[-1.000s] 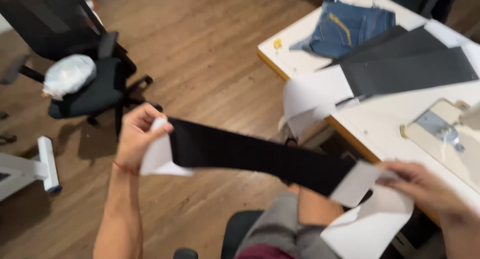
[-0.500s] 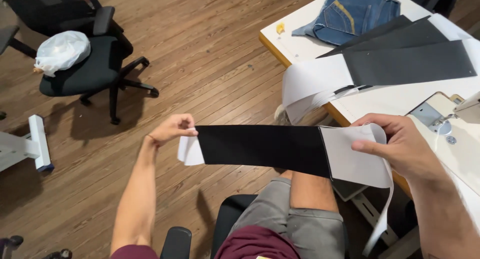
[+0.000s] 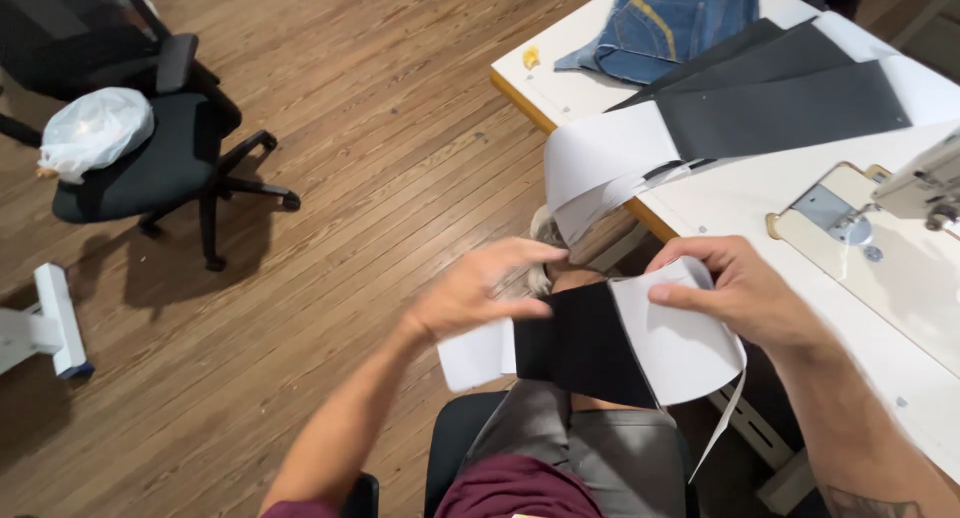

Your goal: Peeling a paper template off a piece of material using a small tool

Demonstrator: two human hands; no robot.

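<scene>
Both hands are up in front of the seated person's lap, close together over the grey shorts point(image 3: 600, 448). The left hand point(image 3: 478, 293) has its fingers curled down onto the near end of a black fabric strip with white fabric ends point(image 3: 585, 343), thumb underneath, pinching the small white end piece. The right hand point(image 3: 745, 293) grips the opposite end, thumb pressed flat on the larger white panel and fingers wrapped behind its curled top edge. Between the two hands the strip sits bunched and short, the black middle folding forward, and a thin white tail hangs down from the right side of the panel. Just beyond the hands stands the white work table with a wooden edge point(image 3: 560, 103); on it lie long dark grey fabric pieces with white ends point(image 3: 790, 103), one white end drooping over the table edge, and a folded pair of blue denim jeans point(image 3: 665, 18) at the far side. A cream-coloured sewing machine point(image 3: 900, 213) sits on the table at the right, near the right hand. Out on the wooden plank floor point(image 3: 380, 158), well apart to the left, stands a black office chair on castors point(image 3: 170, 158) with a white plastic bag point(image 3: 95, 128) lying on its seat.
</scene>
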